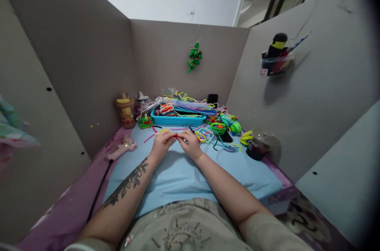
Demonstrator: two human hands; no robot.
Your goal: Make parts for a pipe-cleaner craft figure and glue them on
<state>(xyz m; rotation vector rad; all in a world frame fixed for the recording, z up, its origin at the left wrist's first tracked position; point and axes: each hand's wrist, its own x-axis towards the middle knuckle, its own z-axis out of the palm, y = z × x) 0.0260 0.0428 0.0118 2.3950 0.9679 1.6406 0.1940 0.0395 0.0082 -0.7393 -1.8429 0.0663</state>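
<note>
Both of my hands meet over a light blue cloth (184, 172) at the middle of the table. My left hand (162, 144) and my right hand (190, 143) are closed in a pinch on a small pipe-cleaner piece (173, 134) with yellow and red parts between the fingertips. A dark tool tip (190, 128) sticks up just behind my right hand. Loose coloured pipe cleaners (208, 135) lie right of my right hand.
A blue tray (178, 119) heaped with pipe cleaners stands behind the hands. A pink glue gun (123, 148) lies at the left, a lidded cup (126, 111) behind it. A dark drink cup (258, 147) stands at the right. Cardboard walls enclose the table; a green figure (195, 57) hangs on the back wall.
</note>
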